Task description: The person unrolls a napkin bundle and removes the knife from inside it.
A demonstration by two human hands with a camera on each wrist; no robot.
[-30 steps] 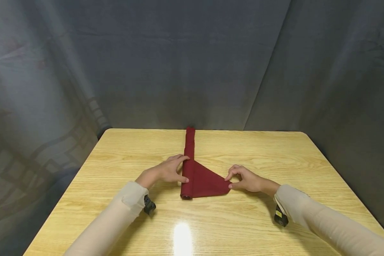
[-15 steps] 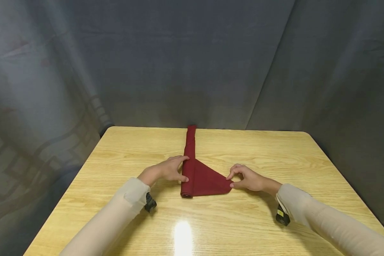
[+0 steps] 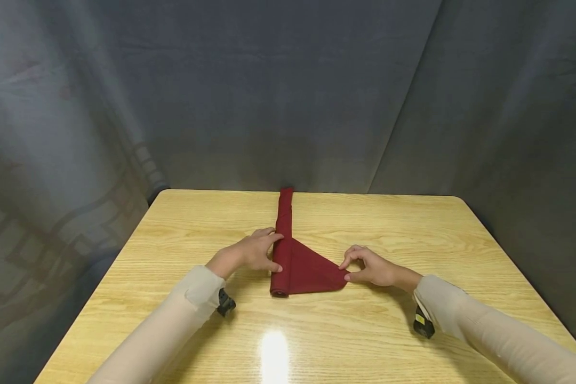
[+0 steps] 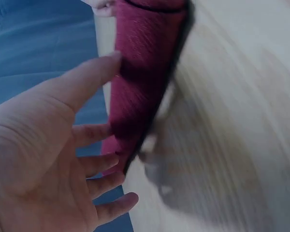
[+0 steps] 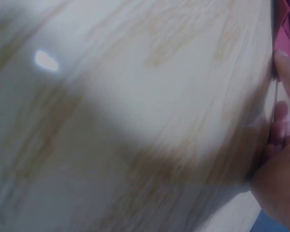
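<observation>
Head view: our left hand [image 3: 249, 253] rests with spread, relaxed fingers against the left side of the rolled red napkin [image 3: 285, 242], whose long axis runs away from us on the table [image 3: 182, 234]. Our right hand [image 3: 372, 266] pinches the unrolled triangle's right tip.

Light wooden table [image 3: 413, 234] before a dark grey curtain [image 3: 288, 90].

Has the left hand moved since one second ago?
Hardly: the left hand shows no clear shift against the table, touching the napkin.
</observation>
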